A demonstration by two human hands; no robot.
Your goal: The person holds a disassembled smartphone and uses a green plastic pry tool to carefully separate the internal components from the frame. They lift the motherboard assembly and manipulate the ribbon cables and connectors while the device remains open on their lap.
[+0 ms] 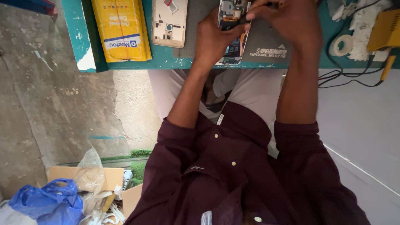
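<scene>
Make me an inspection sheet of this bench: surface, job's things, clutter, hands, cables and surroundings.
Surface: teal table with a grey mat on it.
Job's things: opened phone, insides showing, held over the mat.
Clutter: phone shell, yellow packet, tape roll, yellow tool.
Hands: left hand grips the opened phone from the side; right hand has fingertips at its top end, grip unclear.
Cables: black cables hang off the table's right edge.
Surroundings: concrete floor, cardboard box, blue bag, clear plastic bag.
</scene>
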